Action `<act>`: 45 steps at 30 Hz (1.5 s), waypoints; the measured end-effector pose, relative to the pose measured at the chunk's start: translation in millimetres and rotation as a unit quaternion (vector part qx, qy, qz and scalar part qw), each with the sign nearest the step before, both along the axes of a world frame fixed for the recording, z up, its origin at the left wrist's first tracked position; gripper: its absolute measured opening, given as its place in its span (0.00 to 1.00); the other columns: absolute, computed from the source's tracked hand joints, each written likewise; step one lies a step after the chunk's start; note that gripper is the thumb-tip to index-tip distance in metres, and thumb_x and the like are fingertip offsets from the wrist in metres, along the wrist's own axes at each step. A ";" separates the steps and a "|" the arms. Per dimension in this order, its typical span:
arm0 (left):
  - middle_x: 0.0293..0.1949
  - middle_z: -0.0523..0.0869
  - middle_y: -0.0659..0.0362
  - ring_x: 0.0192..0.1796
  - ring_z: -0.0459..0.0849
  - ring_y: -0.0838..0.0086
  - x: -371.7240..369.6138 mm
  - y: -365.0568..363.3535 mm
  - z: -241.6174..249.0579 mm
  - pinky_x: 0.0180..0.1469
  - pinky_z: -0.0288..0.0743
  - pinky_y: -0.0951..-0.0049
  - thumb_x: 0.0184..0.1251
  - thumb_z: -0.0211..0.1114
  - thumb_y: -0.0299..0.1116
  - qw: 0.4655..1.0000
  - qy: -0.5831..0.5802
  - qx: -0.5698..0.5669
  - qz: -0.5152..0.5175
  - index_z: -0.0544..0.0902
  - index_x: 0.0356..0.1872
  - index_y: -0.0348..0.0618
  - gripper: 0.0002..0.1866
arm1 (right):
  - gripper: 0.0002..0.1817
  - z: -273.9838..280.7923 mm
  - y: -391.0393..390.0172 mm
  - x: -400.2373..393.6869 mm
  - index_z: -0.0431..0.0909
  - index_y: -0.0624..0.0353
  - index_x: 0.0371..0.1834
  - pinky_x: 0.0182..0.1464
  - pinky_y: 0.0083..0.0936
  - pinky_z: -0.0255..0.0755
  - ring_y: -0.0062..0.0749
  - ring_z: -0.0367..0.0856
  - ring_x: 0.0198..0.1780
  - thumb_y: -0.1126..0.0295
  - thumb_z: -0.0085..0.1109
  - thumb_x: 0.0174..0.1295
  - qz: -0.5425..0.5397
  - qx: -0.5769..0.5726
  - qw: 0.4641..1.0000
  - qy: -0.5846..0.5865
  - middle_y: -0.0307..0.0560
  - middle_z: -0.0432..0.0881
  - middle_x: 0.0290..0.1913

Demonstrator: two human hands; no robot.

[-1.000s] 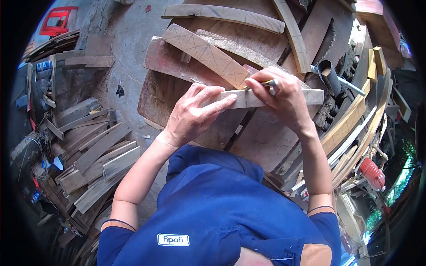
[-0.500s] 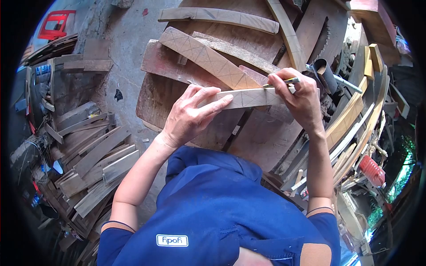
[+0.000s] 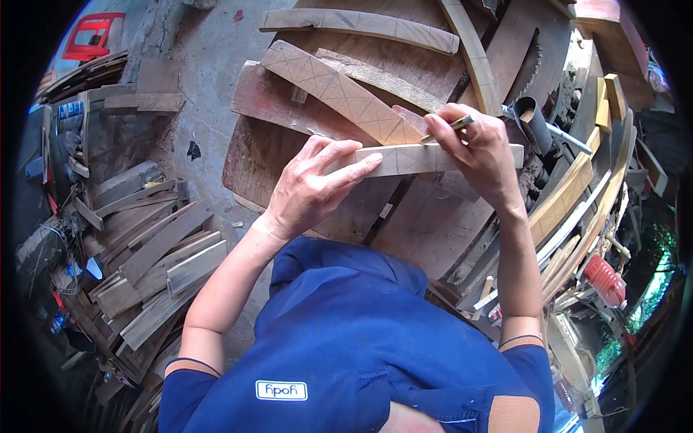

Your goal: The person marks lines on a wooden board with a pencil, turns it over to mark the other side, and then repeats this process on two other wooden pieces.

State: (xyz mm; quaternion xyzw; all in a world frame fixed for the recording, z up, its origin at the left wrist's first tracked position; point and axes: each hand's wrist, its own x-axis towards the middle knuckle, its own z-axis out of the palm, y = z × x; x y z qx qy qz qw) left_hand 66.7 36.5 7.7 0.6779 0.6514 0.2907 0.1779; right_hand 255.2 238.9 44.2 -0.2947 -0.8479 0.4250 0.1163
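Observation:
A short wooden strip [image 3: 413, 160] with pencilled lines lies crosswise in front of me. Its left end is gripped by my left hand [image 3: 312, 180], thumb and fingers around the wood. A pencil [image 3: 460, 123] is pinched in my right hand [image 3: 479, 150], its tip at the strip's upper edge. The lower fingers of that hand cover part of the strip near its right end. Just beyond lies a longer board [image 3: 339, 90] marked with zigzag pencil lines, its near end close to the strip.
A curved marked piece [image 3: 361, 27] and a rough slat [image 3: 382, 78] lie on the wooden work surface [image 3: 426, 224]. A toothed saw blade [image 3: 530, 68] is at the upper right. Stacked offcuts [image 3: 162, 267] fill the left; long curved boards [image 3: 563, 198] lean at right beside a red plastic container [image 3: 605, 281].
My right hand and the pencil have shifted left along the strip, showing more of its right end. The left hand keeps its hold in nearly the same place.

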 end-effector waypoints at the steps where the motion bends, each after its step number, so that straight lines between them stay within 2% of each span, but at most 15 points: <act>1: 0.55 0.84 0.58 0.52 0.82 0.61 -0.4 0.1 0.2 0.57 0.83 0.62 0.61 0.73 0.28 1.000 0.002 -0.002 0.000 0.87 0.63 0.60 0.27 | 0.13 -1.6 -2.6 -3.5 0.85 0.65 0.37 0.36 0.34 0.78 0.40 0.85 0.30 0.64 0.66 0.73 -0.002 0.000 1.000 0.001 0.53 0.84 0.30; 5: 0.55 0.84 0.58 0.52 0.82 0.61 -0.6 0.4 1.5 0.57 0.83 0.62 0.61 0.73 0.28 1.000 0.003 -0.004 -0.006 0.86 0.64 0.60 0.27 | 0.13 -4.2 -9.9 -15.5 0.85 0.64 0.38 0.40 0.37 0.80 0.43 0.87 0.33 0.63 0.64 0.74 0.040 0.015 0.999 0.021 0.55 0.85 0.31; 7: 0.60 0.83 0.57 0.55 0.82 0.57 -1.1 -0.8 2.0 0.59 0.83 0.59 0.56 0.75 0.22 1.000 -0.012 -0.027 -0.005 0.86 0.65 0.64 0.33 | 0.14 -5.4 -9.8 -15.3 0.84 0.64 0.38 0.41 0.37 0.80 0.43 0.86 0.33 0.63 0.63 0.75 0.047 0.018 0.998 0.023 0.55 0.84 0.30; 11: 0.60 0.83 0.57 0.55 0.83 0.57 -0.3 -1.9 -0.3 0.59 0.83 0.59 0.55 0.75 0.22 1.000 -0.012 -0.014 0.000 0.86 0.65 0.64 0.34 | 0.13 2.7 6.2 7.8 0.83 0.62 0.36 0.41 0.37 0.80 0.44 0.86 0.34 0.63 0.63 0.75 -0.005 0.024 0.999 -0.045 0.53 0.84 0.30; 12: 0.60 0.83 0.57 0.55 0.83 0.57 -0.2 -1.9 -0.6 0.59 0.84 0.59 0.55 0.76 0.22 1.000 -0.014 -0.015 0.002 0.86 0.65 0.63 0.33 | 0.13 -1.7 13.5 15.9 0.83 0.61 0.35 0.43 0.37 0.80 0.43 0.86 0.36 0.63 0.63 0.75 0.033 0.127 0.991 -0.029 0.51 0.85 0.31; 15: 0.60 0.84 0.57 0.55 0.83 0.58 -0.5 -0.4 -1.8 0.59 0.84 0.59 0.56 0.76 0.22 1.000 -0.020 -0.010 0.000 0.87 0.64 0.63 0.32 | 0.12 -2.3 16.8 32.6 0.83 0.61 0.35 0.46 0.36 0.80 0.42 0.87 0.39 0.63 0.64 0.74 0.005 0.159 0.987 -0.027 0.50 0.87 0.33; 17: 0.60 0.84 0.58 0.56 0.83 0.59 -3.2 -2.2 -4.6 0.59 0.84 0.59 0.57 0.76 0.22 1.000 -0.021 -0.009 0.002 0.88 0.63 0.62 0.31 | 0.10 10.0 11.2 38.5 0.87 0.58 0.41 0.53 0.35 0.78 0.40 0.88 0.42 0.63 0.64 0.74 -0.024 0.108 0.994 -0.023 0.48 0.89 0.38; 21: 0.60 0.85 0.58 0.57 0.83 0.59 -13.7 -5.4 -17.8 0.60 0.84 0.60 0.60 0.75 0.26 0.998 -0.032 0.052 -0.034 0.88 0.62 0.61 0.27 | 0.15 10.2 0.1 71.6 0.88 0.52 0.56 0.68 0.41 0.69 0.36 0.87 0.54 0.58 0.65 0.72 0.007 0.210 0.976 -0.047 0.44 0.91 0.49; 23: 0.60 0.85 0.58 0.57 0.82 0.59 -14.1 -9.7 -18.0 0.61 0.83 0.61 0.61 0.73 0.28 0.996 -0.025 0.067 -0.052 0.87 0.63 0.61 0.26 | 0.21 8.5 -14.9 88.7 0.86 0.53 0.59 0.69 0.43 0.69 0.38 0.86 0.56 0.54 0.68 0.69 0.038 0.241 0.968 -0.066 0.45 0.90 0.51; 25: 0.59 0.85 0.58 0.57 0.83 0.59 -12.5 -14.9 -11.2 0.61 0.83 0.60 0.61 0.74 0.28 0.995 -0.033 0.062 -0.076 0.88 0.62 0.60 0.26 | 0.33 2.1 -35.0 106.2 0.84 0.55 0.62 0.67 0.45 0.72 0.43 0.85 0.58 0.48 0.77 0.56 0.031 0.243 0.967 -0.073 0.50 0.87 0.54; 28: 0.59 0.86 0.57 0.58 0.83 0.59 -8.3 -16.2 -6.2 0.60 0.84 0.60 0.59 0.75 0.28 0.992 -0.031 0.069 -0.099 0.89 0.60 0.58 0.25 | 0.37 -1.3 -66.1 123.9 0.82 0.57 0.65 0.65 0.41 0.74 0.45 0.83 0.58 0.52 0.79 0.53 -0.001 0.236 0.969 -0.070 0.50 0.85 0.56; 31: 0.59 0.86 0.57 0.59 0.83 0.59 -7.7 -14.0 -4.9 0.61 0.83 0.59 0.57 0.77 0.27 0.988 -0.038 0.065 -0.137 0.88 0.61 0.55 0.27 | 0.33 -10.2 -92.7 139.2 0.82 0.57 0.63 0.64 0.43 0.74 0.48 0.82 0.57 0.66 0.79 0.50 -0.046 0.242 0.966 -0.081 0.50 0.84 0.55; 34: 0.61 0.85 0.55 0.62 0.81 0.55 -11.6 -2.6 4.4 0.67 0.78 0.57 0.59 0.76 0.30 0.992 -0.017 0.060 -0.110 0.83 0.68 0.54 0.31 | 0.30 -13.6 -119.7 144.4 0.82 0.57 0.60 0.60 0.43 0.76 0.47 0.83 0.54 0.69 0.79 0.50 -0.112 0.238 0.962 -0.075 0.49 0.84 0.53; 39: 0.72 0.75 0.52 0.69 0.74 0.54 -19.9 17.0 11.7 0.72 0.71 0.56 0.68 0.73 0.30 0.997 0.026 0.072 -0.016 0.82 0.70 0.56 0.28 | 0.27 -21.2 -163.5 130.1 0.83 0.57 0.55 0.53 0.40 0.81 0.46 0.84 0.51 0.68 0.79 0.50 -0.245 0.242 0.937 -0.056 0.48 0.84 0.49; 45: 0.78 0.66 0.43 0.75 0.68 0.47 6.1 38.8 6.7 0.77 0.63 0.53 0.74 0.70 0.46 0.996 0.069 0.025 -0.059 0.69 0.78 0.38 0.38 | 0.27 -32.1 -190.7 93.2 0.81 0.57 0.55 0.53 0.39 0.82 0.45 0.83 0.52 0.68 0.80 0.51 -0.344 0.214 0.913 -0.056 0.46 0.82 0.49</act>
